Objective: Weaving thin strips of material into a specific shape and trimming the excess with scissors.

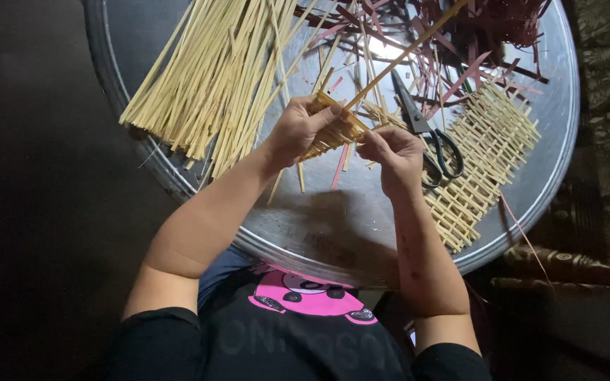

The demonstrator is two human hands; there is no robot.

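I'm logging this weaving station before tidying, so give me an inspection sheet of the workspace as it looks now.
Surface: round metal tray, shiny, bare at the near rim.
Job's things: small woven strip piece held up by both hands; one long pale strip runs from it up to the right.
Clutter: bundle of pale strips at left; woven lattice mat at right; black-handled scissors beside it; dark red strips at the far side.
Grippers: left hand grips the piece; right hand pinches its edge.
Cables: nothing seen.
Surroundings: dark floor; patterned fabric at right.
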